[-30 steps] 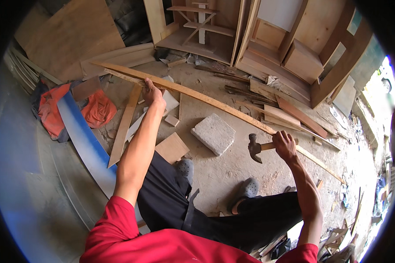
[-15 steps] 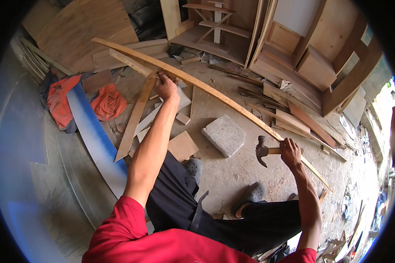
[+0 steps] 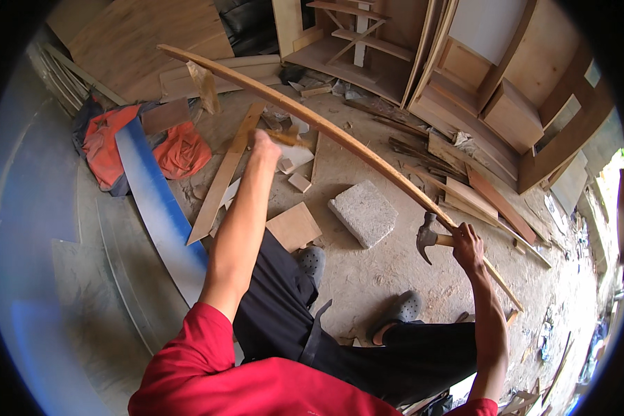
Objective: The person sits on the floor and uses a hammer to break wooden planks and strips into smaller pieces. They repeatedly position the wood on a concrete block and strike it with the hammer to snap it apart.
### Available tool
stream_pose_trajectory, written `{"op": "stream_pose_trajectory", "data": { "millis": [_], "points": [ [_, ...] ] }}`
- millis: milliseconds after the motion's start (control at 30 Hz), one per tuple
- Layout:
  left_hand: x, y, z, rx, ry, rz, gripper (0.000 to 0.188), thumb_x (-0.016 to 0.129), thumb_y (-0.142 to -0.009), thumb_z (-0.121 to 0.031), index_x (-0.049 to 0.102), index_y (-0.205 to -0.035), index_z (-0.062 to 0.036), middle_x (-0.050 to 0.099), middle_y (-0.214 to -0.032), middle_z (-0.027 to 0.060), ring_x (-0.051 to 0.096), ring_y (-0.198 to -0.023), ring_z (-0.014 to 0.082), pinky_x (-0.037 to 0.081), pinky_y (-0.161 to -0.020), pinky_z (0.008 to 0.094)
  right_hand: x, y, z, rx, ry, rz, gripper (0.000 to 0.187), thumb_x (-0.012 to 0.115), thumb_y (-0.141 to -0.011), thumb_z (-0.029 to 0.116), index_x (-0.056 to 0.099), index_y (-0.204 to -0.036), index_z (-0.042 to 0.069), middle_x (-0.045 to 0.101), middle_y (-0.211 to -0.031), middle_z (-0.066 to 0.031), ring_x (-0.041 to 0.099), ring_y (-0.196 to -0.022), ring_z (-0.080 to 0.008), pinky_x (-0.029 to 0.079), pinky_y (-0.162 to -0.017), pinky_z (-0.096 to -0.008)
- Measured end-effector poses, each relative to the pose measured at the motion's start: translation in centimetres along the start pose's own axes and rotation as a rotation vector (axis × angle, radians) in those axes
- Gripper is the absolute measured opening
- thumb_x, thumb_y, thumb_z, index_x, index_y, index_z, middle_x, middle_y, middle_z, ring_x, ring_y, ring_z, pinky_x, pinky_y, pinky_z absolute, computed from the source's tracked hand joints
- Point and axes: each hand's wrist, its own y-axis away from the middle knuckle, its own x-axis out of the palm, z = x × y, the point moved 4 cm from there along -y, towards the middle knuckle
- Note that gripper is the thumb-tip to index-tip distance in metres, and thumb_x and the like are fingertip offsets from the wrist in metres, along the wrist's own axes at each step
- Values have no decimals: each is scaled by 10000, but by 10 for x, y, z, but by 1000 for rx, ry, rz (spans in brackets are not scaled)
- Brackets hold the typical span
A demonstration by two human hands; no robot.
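The long wooden strip [image 3: 326,127] slants above the concrete floor [image 3: 353,284]. The right hand [image 3: 469,247] is wrapped round the handle of a claw hammer [image 3: 428,236], against the strip's lower part. The left hand [image 3: 265,144] is below the strip, beside a blurred piece of wood [image 3: 284,136]; whether it grips that, I cannot tell. A rough concrete block [image 3: 365,213] lies mid-floor, between offcuts and dark scraps. Unfinished wooden cabinets [image 3: 527,59] stand along the floor's far edge; orange cloth [image 3: 184,149] and a blue-and-white panel [image 3: 156,194] lie toward its left side. Half a second ago, the left hand was just under the strip; now a clear gap separates them.
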Motion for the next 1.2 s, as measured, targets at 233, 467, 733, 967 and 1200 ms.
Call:
{"op": "stream_pose_trajectory", "data": {
  "millis": [233, 467, 733, 967, 1200],
  "points": [
    [-8, 82, -81, 763, -267, -591, 663, 387, -986, -468, 341, -1435, 18, 343, -1499, 210, 378, -1363, 327, 339, -1115, 386, -20, 15, -17, -27, 84, 10, 110, 621, -737, 40, 589, -836, 73, 538, -888, -58, 581, -888, -242, 544, -655, -376],
    [-24, 50, -115, 734, -539, -120, 518, 492, -966, -515, 586, -1181, -53, 629, -1104, 72, 618, -957, 165, 483, -819, 304, 1, 19, -8, -174, 10, 75, 125, 627, -759, 51, 629, -880, 80, 552, -848, -44, 589, -825, -242, 520, -633, -390],
    [-68, 47, -123, 451, 298, -317, 255, 494, -966, -226, 573, -1177, -107, 682, -1048, 71, 671, -857, 219, 543, -777, 394, 20, 19, -17, -119, 25, 98, 119, 602, -737, 19, 625, -831, 88, 556, -810, -79, 605, -749, -280, 519, -634, -417],
    [-150, 17, -138, 337, 471, -237, 303, 500, -904, -105, 635, -1171, -59, 630, -1221, 121, 620, -1098, 300, 499, -963, 425, 24, 29, -32, -163, 131, 153, 137, 585, -785, 46, 651, -896, 92, 574, -847, -74, 609, -784, -259, 510, -645, -413],
    [-242, 19, -171, 288, 114, -569, 516, 538, -875, -337, 535, -1280, -18, 478, -1369, 165, 472, -1248, 310, 373, -1047, 449, 31, 49, -68, -55, 222, 244, 231, 609, -781, 69, 650, -992, 153, 583, -966, -20, 593, -906, -209, 502, -735, -377]
  ]
}}
